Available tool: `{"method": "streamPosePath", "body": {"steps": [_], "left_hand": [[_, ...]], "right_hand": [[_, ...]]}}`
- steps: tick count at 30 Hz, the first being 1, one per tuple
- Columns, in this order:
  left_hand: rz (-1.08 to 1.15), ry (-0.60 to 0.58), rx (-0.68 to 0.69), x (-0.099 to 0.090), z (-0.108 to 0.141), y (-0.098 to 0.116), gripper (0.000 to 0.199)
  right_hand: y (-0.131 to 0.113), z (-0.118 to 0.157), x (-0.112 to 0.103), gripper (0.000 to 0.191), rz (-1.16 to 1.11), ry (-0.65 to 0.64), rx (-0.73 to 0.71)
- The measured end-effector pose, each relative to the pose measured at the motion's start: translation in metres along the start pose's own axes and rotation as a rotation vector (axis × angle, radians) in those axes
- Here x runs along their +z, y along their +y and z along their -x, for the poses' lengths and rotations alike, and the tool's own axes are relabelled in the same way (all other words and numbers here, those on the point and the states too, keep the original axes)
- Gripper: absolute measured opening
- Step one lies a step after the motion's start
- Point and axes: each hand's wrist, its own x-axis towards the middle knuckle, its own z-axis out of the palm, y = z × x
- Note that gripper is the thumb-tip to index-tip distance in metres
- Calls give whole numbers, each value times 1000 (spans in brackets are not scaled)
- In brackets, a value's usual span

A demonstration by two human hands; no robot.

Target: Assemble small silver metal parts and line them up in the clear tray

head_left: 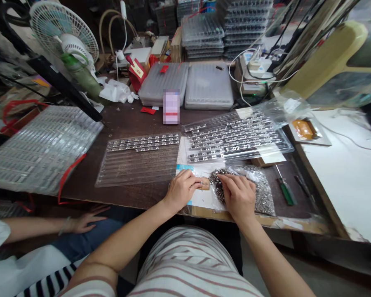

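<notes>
My left hand [181,188] is closed at the left end of a small wooden block [205,184], with a shiny metal bit at its fingertips. The block lies on white paper [201,199] near the table's front edge. My right hand [240,194] rests over a pile of small metal parts [217,178], its fingers bent and pressed together at the pile; what they pinch is too small to make out. A clear plastic bag [265,194] full of similar small parts lies beside that hand. Beyond the hands, a clear tray [136,167] and a fuller tray [235,138] hold rows of metal-shelled connectors.
Stacked clear trays [43,148] stand at the left, near a fan [64,31]. Closed plastic trays [208,88] and a phone [171,108] lie at the back. A green-handled screwdriver [286,192] is at the right. Another person's hand [86,220] rests on their lap.
</notes>
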Motion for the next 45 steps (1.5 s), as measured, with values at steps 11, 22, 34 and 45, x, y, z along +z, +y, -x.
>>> {"method": "streamPosePath", "body": {"steps": [11,22,34,45], "left_hand": [[230,222,-129,-10,-2,-4,11],[228,176,-166,-11,-2,-3,11],[156,-6,16,2,-15,16,14],[140,-20,14,12,-11,8,13]], "right_hand": [[-33,-15,12,10,-192,-99,9],[-24,-12,3,22,36,-139,-15],[1,2,0,13,100,-16,2],[6,4,3,18,80,13,33]]}}
